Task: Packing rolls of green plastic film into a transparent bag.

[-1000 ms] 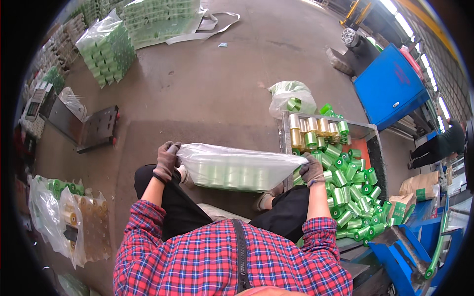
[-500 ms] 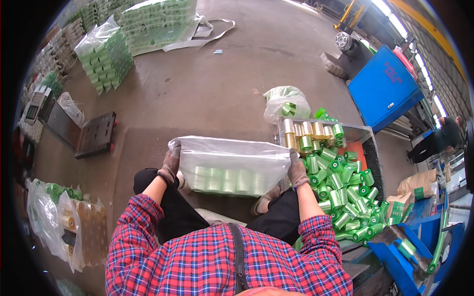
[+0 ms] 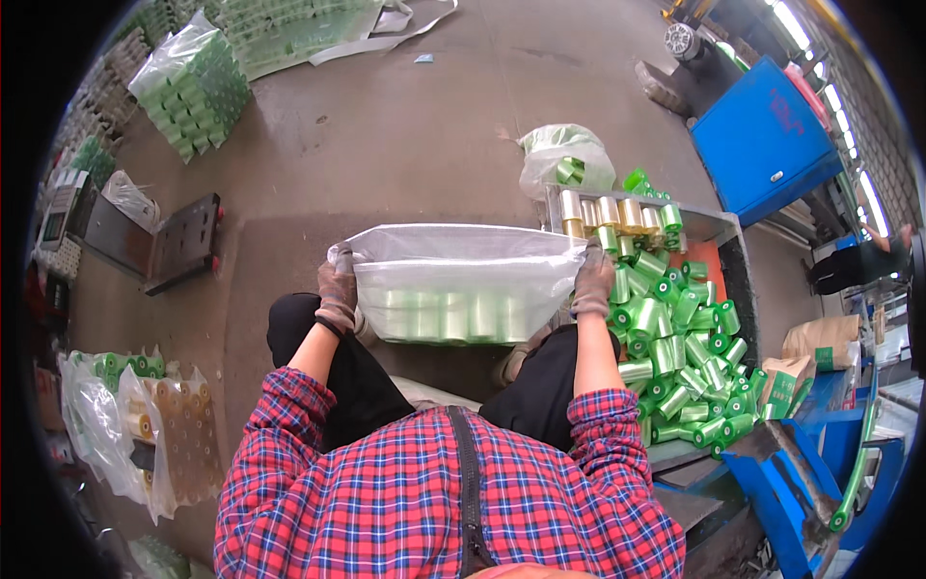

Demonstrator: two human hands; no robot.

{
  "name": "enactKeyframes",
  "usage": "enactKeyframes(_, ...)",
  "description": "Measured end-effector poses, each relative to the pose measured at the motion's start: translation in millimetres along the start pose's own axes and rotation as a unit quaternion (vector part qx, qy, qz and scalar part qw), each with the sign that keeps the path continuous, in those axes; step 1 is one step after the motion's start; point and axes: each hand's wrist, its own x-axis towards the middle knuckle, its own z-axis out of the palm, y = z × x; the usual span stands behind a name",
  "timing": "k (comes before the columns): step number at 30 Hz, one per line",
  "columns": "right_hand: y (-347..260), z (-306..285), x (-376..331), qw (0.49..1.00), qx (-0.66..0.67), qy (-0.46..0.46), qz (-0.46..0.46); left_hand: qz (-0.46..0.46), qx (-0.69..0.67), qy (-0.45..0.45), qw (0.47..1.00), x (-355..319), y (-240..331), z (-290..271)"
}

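Observation:
A clear plastic bag (image 3: 463,275) hangs in front of me with its mouth spread wide. Inside its lower part stands a row of pale green film rolls (image 3: 439,317), seen through the plastic. My left hand (image 3: 337,288), in a grey-brown work glove, is closed on the bag's left upper corner. At the opposite corner my right hand (image 3: 593,280), gloved the same, grips the rim. Just beyond the right hand lies a heap of green film rolls (image 3: 675,328) in a metal-edged bin (image 3: 743,280), with several pale gold rolls (image 3: 608,212) standing along its far side.
Behind the bin sits a knotted clear bag (image 3: 564,159). A blue cabinet (image 3: 767,140) is at the far right, near a person (image 3: 854,265). To the left are a platform scale (image 3: 183,246) and bagged amber rolls (image 3: 183,434). Wrapped green stacks (image 3: 193,92) stand farther off.
Both hands and the bag now appear higher in the picture, with the bag's mouth raised and opened wider. Much of the surroundings has shifted with the camera. Both hands keep their hold.

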Motion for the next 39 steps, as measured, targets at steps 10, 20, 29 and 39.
enactKeyframes(10,-83.4,-17.4,-70.1,0.618,-0.344,-0.669,-0.228,0.188,0.020,0.053,0.980,5.8,13.3,-9.4)
enactKeyframes(20,-21.0,-29.3,-17.8,0.451,-0.677,-0.459,-0.357,0.152,0.695,-0.546,0.443,-8.1,70.8,35.4)
enactKeyframes(29,-64.4,-77.6,-28.5,0.811,-0.483,-0.285,-0.164,0.172,0.713,-0.608,0.304,-37.8,82.7,96.3)
enactKeyframes(39,-3.8,-64.3,-33.1,0.969,-0.002,-0.247,0.019,0.157,0.676,-0.502,0.515,-84.4,-121.9,194.1)
